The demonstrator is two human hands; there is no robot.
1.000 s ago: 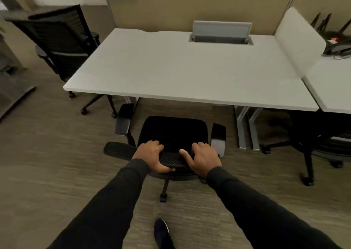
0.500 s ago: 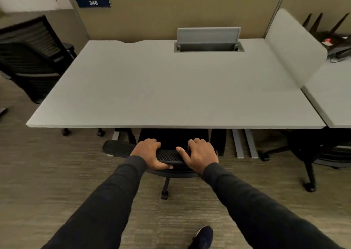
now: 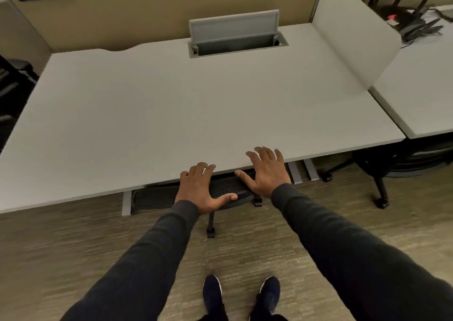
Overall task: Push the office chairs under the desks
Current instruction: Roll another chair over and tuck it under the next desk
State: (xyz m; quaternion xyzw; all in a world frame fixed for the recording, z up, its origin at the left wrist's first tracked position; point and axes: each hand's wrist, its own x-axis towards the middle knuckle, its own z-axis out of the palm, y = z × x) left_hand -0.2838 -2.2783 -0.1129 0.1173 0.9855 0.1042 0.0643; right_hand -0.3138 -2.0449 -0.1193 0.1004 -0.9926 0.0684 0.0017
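Note:
A black mesh office chair (image 3: 157, 197) sits tucked under the white desk (image 3: 171, 105); only the top of its backrest and one castor leg show past the desk's front edge. My left hand (image 3: 199, 188) is spread open over the backrest top, with its thumb lying along the rim. My right hand (image 3: 266, 171) hovers open with fingers apart above the desk's front edge, off the chair.
A second black chair (image 3: 382, 169) is under the neighbouring desk (image 3: 421, 95) on the right, its base sticking out. Another dark chair (image 3: 9, 88) stands at the far left. A white divider panel (image 3: 353, 36) separates the desks. My shoes (image 3: 240, 296) stand on the carpet.
The chair has rolled forward under the desk. Both hands have let go of the backrest and spread open; the right hand has lifted above the desk edge.

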